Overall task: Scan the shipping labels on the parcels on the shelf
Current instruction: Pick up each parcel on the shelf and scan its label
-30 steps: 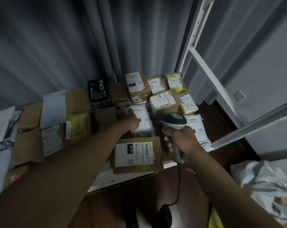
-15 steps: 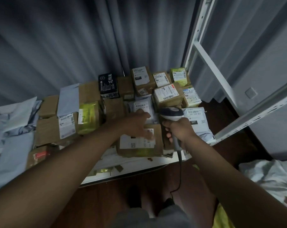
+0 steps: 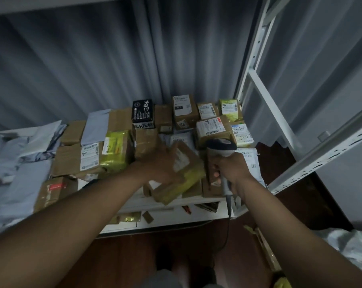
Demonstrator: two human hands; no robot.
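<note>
Several parcels with white shipping labels lie packed together on a white shelf (image 3: 176, 220). My left hand (image 3: 159, 163) grips a brown cardboard parcel (image 3: 184, 175) with yellow tape at the shelf's front, and the parcel is tilted up off the shelf and blurred. Just right of it, my right hand (image 3: 231, 173) holds a corded barcode scanner (image 3: 220, 147) upright by its handle, its dark head pointing toward the back parcels. Behind stand a labelled brown box (image 3: 212, 128) and a black box (image 3: 143, 113).
Grey mailer bags (image 3: 20, 163) pile up at the left. A white mailer (image 3: 252, 163) lies at the shelf's right end. White metal rack posts (image 3: 257, 48) rise at right, a grey curtain hangs behind, and crumpled white sheeting (image 3: 352, 248) lies on the dark floor.
My left hand moved from the white mailer to the front brown parcel, took hold of it and tilted it up. The scanner hand stayed nearly in place.
</note>
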